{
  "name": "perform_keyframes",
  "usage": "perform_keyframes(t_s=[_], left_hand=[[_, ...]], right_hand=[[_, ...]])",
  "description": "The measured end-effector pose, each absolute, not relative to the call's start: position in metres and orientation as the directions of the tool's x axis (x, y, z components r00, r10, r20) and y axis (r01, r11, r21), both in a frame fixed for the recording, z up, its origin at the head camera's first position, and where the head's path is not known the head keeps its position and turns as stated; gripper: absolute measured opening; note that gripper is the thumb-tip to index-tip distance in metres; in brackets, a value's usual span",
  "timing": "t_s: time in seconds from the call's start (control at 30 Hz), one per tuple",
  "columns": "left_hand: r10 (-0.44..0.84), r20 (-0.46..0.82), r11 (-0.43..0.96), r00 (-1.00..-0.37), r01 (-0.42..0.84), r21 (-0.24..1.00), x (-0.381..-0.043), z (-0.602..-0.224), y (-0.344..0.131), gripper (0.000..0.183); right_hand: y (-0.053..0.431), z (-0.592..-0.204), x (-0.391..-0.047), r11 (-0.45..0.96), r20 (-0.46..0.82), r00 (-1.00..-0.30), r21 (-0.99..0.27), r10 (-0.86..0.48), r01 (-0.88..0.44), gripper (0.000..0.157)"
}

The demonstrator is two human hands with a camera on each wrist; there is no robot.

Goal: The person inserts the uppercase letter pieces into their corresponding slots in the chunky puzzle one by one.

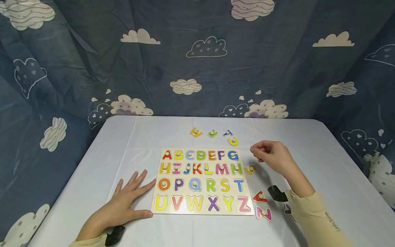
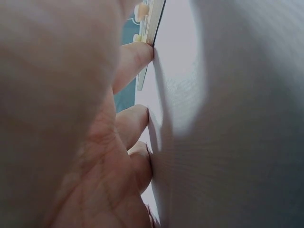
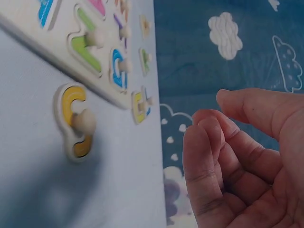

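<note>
A wooden alphabet puzzle board (image 1: 193,175) lies on the table. Letters A to Q carry round knobs; R to Z show as coloured shapes without knobs. My left hand (image 1: 123,202) rests beside the board with fingers spread, thumb and index finger touching its left edge. In the left wrist view, the fingertips (image 2: 135,121) lie on the cloth. Above the table, right of the board, hovers my right hand (image 1: 274,156), fingers loosely bent and holding nothing. The right wrist view shows its thumb (image 3: 256,107) apart from the fingers. Nearest it lies a yellow S piece (image 3: 71,109) by the board's edge.
Behind the board lie a yellow W piece (image 1: 195,132), a green piece (image 1: 212,133), a blue T (image 1: 227,133) and a yellow U (image 1: 233,141). To the right are a red V (image 1: 260,197), a pink Z (image 1: 263,213) and a dark piece (image 1: 287,209) partly under the sleeve.
</note>
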State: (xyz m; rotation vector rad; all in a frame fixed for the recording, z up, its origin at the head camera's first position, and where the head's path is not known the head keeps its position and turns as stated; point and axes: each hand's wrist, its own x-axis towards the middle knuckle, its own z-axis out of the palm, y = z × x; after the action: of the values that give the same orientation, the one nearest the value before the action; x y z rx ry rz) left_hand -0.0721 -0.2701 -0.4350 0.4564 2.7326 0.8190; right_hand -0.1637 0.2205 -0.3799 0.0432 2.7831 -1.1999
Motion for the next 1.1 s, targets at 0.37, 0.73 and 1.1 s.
perform_keyframes(t_s=[0.37, 0.73, 1.1], left_hand=[[0.366, -0.15, 0.796, -0.919, 0.225, 0.562, -0.073, -0.435, -0.27, 0.102], [0.37, -0.167, 0.794, -0.914, 0.218, 0.567, -0.073, -0.435, -0.271, 0.103], [0.358, -0.183, 0.798, -0.916, 0.198, 0.57, -0.075, -0.436, -0.271, 0.102]], right_hand=[[0.227, -0.391, -0.169, 0.691, -0.131, -0.991, -0.717, -0.003, 0.093, 0.03], [0.196, -0.388, -0.217, 0.756, -0.074, -0.983, -0.649, -0.166, -0.079, 0.024], [0.148, -0.404, -0.276, 0.779, -0.07, -0.961, -0.604, -0.267, -0.172, 0.024]])
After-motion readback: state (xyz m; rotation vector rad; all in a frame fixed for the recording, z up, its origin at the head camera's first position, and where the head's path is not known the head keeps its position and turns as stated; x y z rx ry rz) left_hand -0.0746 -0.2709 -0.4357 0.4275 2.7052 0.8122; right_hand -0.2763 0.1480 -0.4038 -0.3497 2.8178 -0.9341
